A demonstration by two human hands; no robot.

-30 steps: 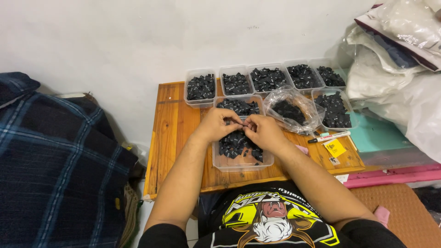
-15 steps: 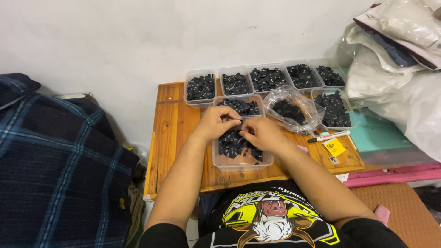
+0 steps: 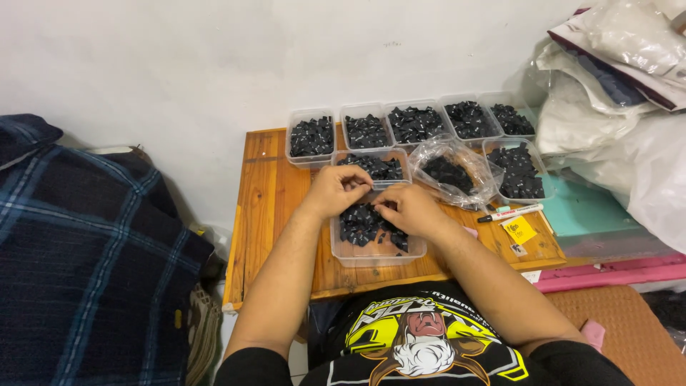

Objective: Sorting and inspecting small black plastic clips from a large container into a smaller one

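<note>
Both hands meet over the nearest clear tub [image 3: 377, 250], low on the wooden table [image 3: 268, 214], right in front of the person. The left hand [image 3: 336, 189] and right hand [image 3: 407, 209] have fingertips pinched narrow, close together, on what looks like one small black piece [image 3: 373, 206] held just above the heap of black pieces [image 3: 361, 223]; the piece itself is too small to make out. Held this close, it sits right over the tub, so anything dropped lands back inside. Behind, another tub [image 3: 373, 167], and a row of five tubs [image 3: 414, 123] against the wall, all loaded with the same black bits. A clear plastic bag [image 3: 457, 171] lies open beside the right hand, more inside. Marker pen [image 3: 511, 212] and yellow note [image 3: 519, 229] to the right.
</note>
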